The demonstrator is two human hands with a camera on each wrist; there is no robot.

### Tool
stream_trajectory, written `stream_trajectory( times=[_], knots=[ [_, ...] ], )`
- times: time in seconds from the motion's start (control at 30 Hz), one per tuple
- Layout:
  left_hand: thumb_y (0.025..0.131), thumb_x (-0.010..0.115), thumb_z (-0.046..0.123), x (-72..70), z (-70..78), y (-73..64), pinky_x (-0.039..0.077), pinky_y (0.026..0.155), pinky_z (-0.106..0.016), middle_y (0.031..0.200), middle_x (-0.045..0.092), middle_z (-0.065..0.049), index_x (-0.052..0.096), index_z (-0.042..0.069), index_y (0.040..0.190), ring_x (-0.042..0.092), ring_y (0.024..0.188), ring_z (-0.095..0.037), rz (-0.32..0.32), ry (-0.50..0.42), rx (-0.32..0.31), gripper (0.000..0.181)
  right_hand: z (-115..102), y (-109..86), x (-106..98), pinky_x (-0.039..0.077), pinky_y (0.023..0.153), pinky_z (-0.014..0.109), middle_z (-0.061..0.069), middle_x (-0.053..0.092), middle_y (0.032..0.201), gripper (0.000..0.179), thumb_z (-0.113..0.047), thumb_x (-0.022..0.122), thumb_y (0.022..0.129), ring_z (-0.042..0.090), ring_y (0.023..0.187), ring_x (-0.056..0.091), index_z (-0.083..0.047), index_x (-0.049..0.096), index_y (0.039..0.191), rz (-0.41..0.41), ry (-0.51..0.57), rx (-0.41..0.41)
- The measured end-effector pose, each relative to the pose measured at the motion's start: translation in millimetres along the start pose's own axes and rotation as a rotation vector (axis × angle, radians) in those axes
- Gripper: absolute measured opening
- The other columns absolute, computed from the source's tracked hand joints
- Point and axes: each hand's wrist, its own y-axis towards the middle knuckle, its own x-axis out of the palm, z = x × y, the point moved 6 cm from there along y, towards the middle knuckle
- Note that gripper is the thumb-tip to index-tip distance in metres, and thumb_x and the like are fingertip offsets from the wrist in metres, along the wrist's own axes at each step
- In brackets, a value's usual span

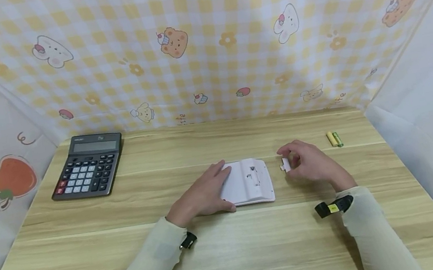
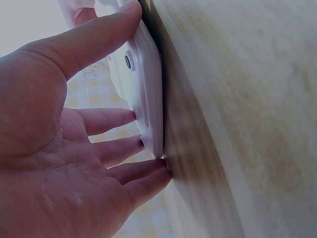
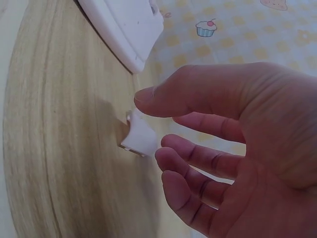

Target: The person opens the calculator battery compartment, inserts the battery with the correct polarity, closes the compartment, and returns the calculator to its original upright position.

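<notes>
A white calculator [image 1: 234,187] lies face down on the table, its battery slot [image 1: 253,176] uncovered at the right end. My left hand [image 1: 206,192] spans its left part, holding it with the thumb at the near edge and fingers at the far edge. In the left wrist view the thumb overlaps the calculator's rim [image 2: 154,94] and the lowest fingertips reach the tabletop. My right hand [image 1: 308,162] is bent around a small white battery cover [image 3: 140,135] low over the table. The thumb and fingers stand apart there, fingertips right by the cover.
A yellow battery and a green one [image 1: 334,139] lie side by side at the right. At the back left stands a dark grey calculator [image 1: 89,166], screen up. A yellow checked cloth [image 1: 205,69] hangs behind the wooden table [image 1: 255,253], with white sheets at both sides.
</notes>
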Motion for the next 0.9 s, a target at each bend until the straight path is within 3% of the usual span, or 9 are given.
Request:
stream_trajectory(
  times=[0.27,0.9],
  knots=[
    [0.088,0.096,0.032,-0.3,0.5,-0.7,0.023,0.133,-0.049,0.183,0.018,-0.014,0.036,0.005,0.172,0.017,0.168,-0.036,-0.002,-0.004,-0.003,0.107,0.3,-2.4,-8.1,0.056,0.078,0.037,0.019,0.068,0.126,0.059,0.002,0.090,0.081,0.029,0.095,0.068,0.004,0.069,0.137,0.022,0.019,0.011],
    [0.088,0.096,0.032,-1.1,0.8,-0.8,0.023,0.133,-0.050,0.183,0.018,-0.014,0.036,0.004,0.172,0.017,0.168,-0.037,-0.003,-0.018,-0.003,0.107,20.0,-18.0,-38.2,0.057,0.087,0.046,0.023,0.068,0.137,0.052,-0.006,0.087,0.092,0.036,0.108,0.071,0.002,0.069,0.140,0.038,0.054,0.059]
  ],
)
